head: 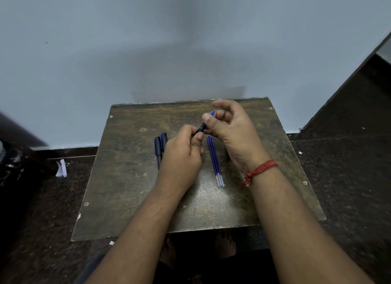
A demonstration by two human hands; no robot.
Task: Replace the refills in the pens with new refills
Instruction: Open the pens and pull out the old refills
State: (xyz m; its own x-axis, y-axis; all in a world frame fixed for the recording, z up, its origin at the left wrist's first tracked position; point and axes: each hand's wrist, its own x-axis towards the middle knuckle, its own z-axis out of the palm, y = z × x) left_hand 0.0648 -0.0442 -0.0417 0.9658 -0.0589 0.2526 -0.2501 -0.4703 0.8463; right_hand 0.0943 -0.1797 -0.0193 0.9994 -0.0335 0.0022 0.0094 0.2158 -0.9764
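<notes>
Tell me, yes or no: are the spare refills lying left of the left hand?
No, the refills lie on the table between left hand and right hand.

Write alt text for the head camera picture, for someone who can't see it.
Two bare hands, left hand and right hand, grip a dark blue-tipped pen above a worn brown wooden table. Two capped dark pens lie left; clear blue-ink refills lie between the hands.

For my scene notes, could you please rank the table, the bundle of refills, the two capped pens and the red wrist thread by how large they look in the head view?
1. table
2. and 3. bundle of refills and two capped pens: alike, and the left hand hides part of the pens, so unranked
4. red wrist thread
</notes>
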